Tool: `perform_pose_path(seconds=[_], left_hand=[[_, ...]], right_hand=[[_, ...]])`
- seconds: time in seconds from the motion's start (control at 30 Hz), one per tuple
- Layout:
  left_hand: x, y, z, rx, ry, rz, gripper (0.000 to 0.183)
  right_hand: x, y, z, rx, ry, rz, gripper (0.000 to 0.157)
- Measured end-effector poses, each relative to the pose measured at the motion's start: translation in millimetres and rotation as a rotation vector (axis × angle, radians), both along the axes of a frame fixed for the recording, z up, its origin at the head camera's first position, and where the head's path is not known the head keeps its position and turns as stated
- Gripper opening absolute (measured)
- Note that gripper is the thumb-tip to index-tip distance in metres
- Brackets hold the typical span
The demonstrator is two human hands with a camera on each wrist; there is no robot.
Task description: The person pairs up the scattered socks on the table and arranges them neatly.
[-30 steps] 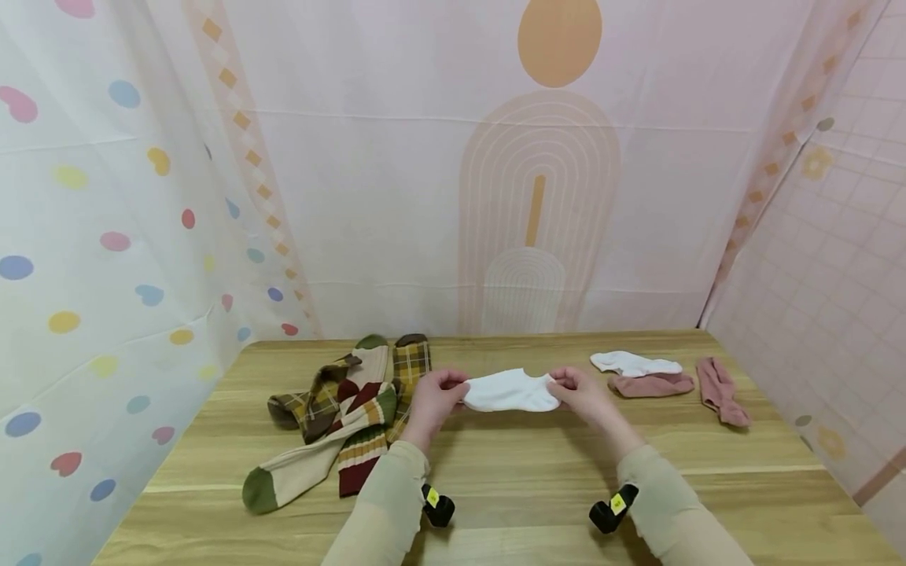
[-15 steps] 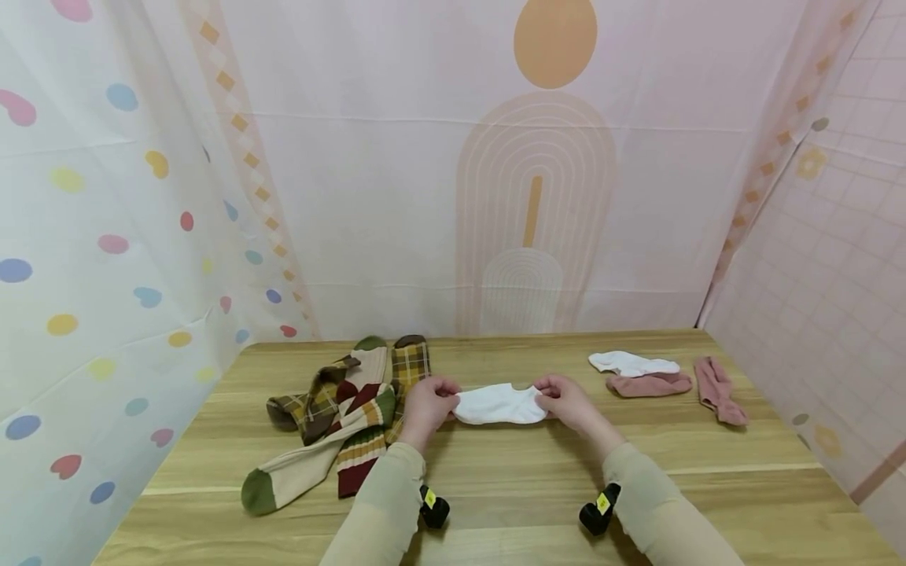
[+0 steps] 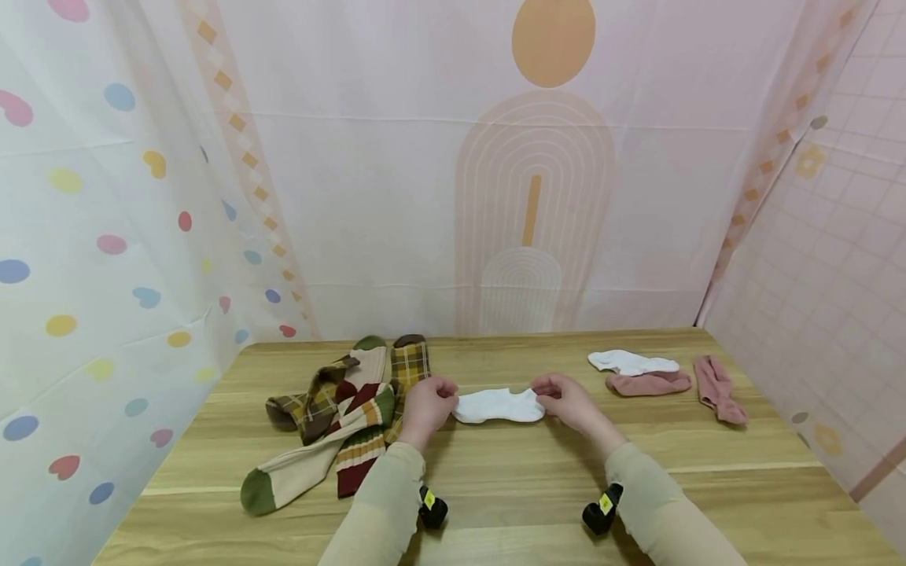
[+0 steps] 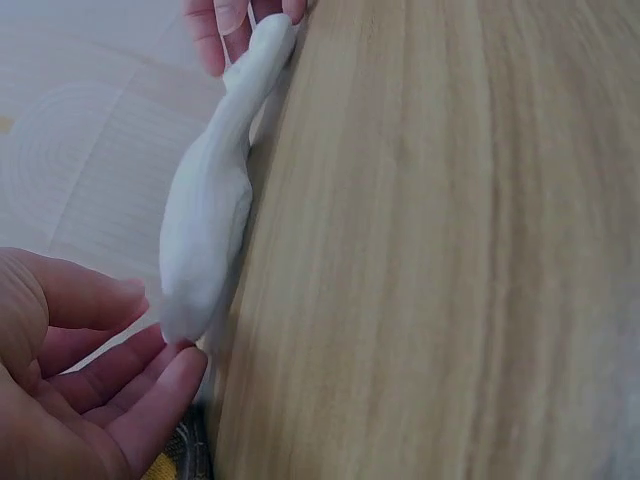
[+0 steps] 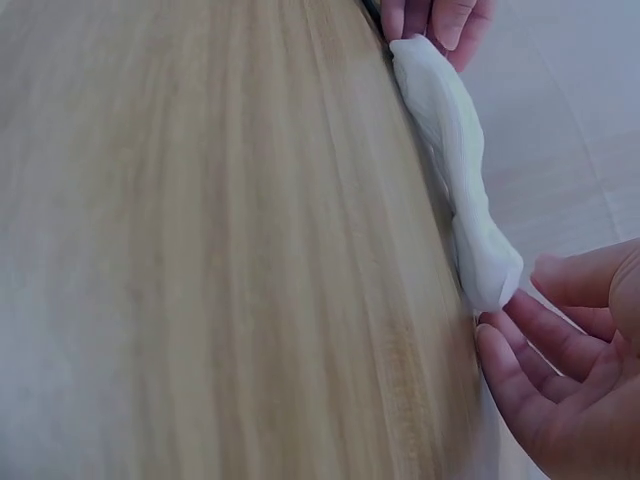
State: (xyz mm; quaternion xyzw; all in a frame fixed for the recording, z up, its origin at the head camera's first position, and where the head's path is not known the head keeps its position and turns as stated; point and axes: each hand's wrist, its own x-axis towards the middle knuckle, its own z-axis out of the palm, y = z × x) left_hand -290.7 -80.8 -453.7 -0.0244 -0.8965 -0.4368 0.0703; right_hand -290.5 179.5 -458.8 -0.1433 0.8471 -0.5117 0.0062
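A white ankle sock lies stretched out lengthwise on the wooden table between both hands. At its left end is my left hand; in the left wrist view its thumb stands apart from the cloth, while the fingertips are right at the sock's end. My right hand is at the other end, near the opening. The right wrist view shows that thumb off the sock too, with fingertips by the cloth's edge. Neither hand pinches the sock.
Left of my hands, brown-yellow plaid socks and cream, green and dark red striped socks lie in a loose heap. At the back right, another white sock lies against a pink sock, with a second pink sock beside them.
Both hands have lowered the white sock toward me and slightly left, onto the table, and their grip on its ends has loosened. The other socks have not moved.
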Motion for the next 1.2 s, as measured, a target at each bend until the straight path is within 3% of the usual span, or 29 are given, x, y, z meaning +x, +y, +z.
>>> perform_pose_path(seconds=[0.37, 0.73, 1.0, 1.2], left_hand=[[6.0, 2, 7.9, 0.033, -0.017, -0.017, 0.021], [14.8, 2, 14.7, 0.056, 0.026, -0.098, 0.033], [18.8, 7, 19.0, -0.041, 0.122, -0.167, 0.043], [22.7, 12, 21.1, -0.058, 0.195, -0.222, 0.044]], right_hand=[[1.1, 8, 0.5, 0.072, 0.121, -0.037, 0.022], [9.5, 20, 10.4, 0.121, 0.192, -0.028, 0.028], [14.2, 28, 16.1, 0.202, 0.307, -0.071, 0.028], [16.0, 34, 18.6, 0.218, 0.292, -0.076, 0.03]])
